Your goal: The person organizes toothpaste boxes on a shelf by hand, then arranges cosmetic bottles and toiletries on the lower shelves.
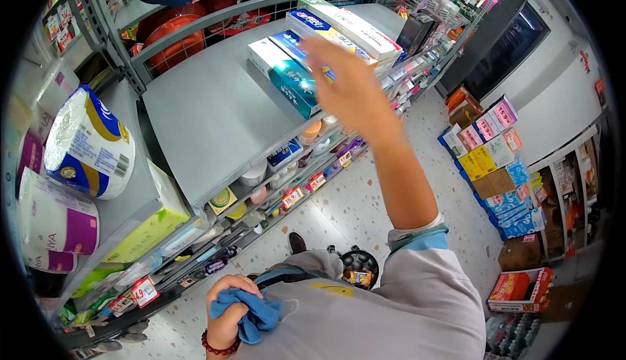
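Note:
My left hand (225,311), a beaded bracelet at its wrist, is closed around a crumpled blue cloth (257,314) in front of my shirt. Stretched forward over the shelf, my right hand (345,89) is smeared by motion. Its fingers are at a group of long, toothpaste-style boxes, and I cannot tell whether they touch or grip one. Nearest to it are a teal and white box (287,76) and a blue box (290,45), partly covered by the hand. Behind them lie a blue and yellow box (319,26) and a long white box (352,27). The grey shelf board (202,119) carries them.
Wrapped toilet rolls (91,145) stand on the left shelf. Below the board are shelves of jars and price tags (293,197). A wire mesh rail (189,27) runs behind. A round black stool (358,265) is on the floor, with stacked cartons (495,171) to the right.

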Motion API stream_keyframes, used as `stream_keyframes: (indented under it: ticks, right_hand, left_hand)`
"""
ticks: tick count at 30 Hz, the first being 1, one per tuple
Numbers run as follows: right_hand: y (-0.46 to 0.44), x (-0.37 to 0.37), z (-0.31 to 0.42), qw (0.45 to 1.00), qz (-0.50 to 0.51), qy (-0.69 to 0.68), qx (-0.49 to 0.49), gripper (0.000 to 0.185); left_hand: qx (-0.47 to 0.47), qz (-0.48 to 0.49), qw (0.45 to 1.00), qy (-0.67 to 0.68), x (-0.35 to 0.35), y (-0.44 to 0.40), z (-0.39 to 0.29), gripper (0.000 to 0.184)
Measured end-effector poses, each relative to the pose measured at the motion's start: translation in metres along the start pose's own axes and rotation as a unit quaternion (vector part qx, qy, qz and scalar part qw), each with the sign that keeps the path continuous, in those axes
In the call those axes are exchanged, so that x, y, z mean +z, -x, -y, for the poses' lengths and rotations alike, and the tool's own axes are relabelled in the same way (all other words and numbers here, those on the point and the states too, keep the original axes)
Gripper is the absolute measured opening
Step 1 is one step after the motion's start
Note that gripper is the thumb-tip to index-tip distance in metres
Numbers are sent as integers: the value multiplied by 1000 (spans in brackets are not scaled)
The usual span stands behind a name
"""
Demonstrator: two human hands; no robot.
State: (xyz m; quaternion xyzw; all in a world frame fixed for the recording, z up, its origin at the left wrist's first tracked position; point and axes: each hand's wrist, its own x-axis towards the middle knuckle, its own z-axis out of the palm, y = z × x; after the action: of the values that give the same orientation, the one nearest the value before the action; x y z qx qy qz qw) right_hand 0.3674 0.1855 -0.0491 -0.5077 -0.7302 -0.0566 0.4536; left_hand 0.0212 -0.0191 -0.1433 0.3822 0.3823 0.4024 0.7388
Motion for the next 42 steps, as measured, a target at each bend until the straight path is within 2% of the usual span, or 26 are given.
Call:
stream_keyframes:
  ticks: [1,3,5,7,9,11,13,15,19,22,24,25,30,32,34,38,41,42]
  right_hand:
    - [-1,-12,-1,1000,4,0,2,28]
    - [-6,-37,1,997,-26,-2,68,27]
    - [-3,-39,-7,999,-25,16,35,28]
    - [0,-34,1,998,47,13,29,30]
    - [5,-15,-5,998,58,10,11,33]
    - [9,-3,-1,991,102,59,-61,38]
    - [7,4,-6,988,135,52,-46,41]
    - [4,5,-8,971,220,84,-39,42]
    - [11,9,-14,983,172,58,-39,43]
    - [19,15,-26,973,128,125,-144,46]
    - [18,7,-24,975,150,92,-133,47]
    - [18,6,-18,979,159,92,-87,43]
    - [11,8,80,980,166,-41,-100,42]
    - [7,13,135,944,204,-5,-261,48]
    - [-3,14,183,921,195,-23,-336,53]
    - [-37,41,268,879,83,-63,-465,55]
    - [-62,85,324,861,6,-80,-503,65]
    - [-67,100,338,861,-22,-90,-501,56]
  left_hand:
    - [-3,-2,1000,2,0,1,1,34]
    - [5,-16,1000,14,-2,1,2,34]
    - [3,-11,1000,13,-2,-1,2,34]
    - [5,-5,1000,17,-1,-2,2,34]
    - [0,-6,1000,13,4,-3,0,34]
    - [-6,-9,1000,8,7,-4,-2,33]
    - [-6,6,1000,-5,7,-5,-2,33]
    - [-5,6,1000,-10,7,-4,-3,32]
    - [3,4,1000,2,2,-2,-2,34]
    - [12,13,1000,-17,-5,0,1,33]
    - [-1,26,1000,-6,-11,7,3,27]
    - [11,45,998,-33,-18,6,11,29]
    - [24,44,999,1,-19,15,5,27]
    - [34,43,998,14,-27,23,8,25]
    - [46,30,998,16,-31,33,7,25]
    - [62,14,998,18,-46,52,13,27]
    - [80,2,997,20,-57,64,18,28]
    - [88,-6,996,24,-61,68,20,28]
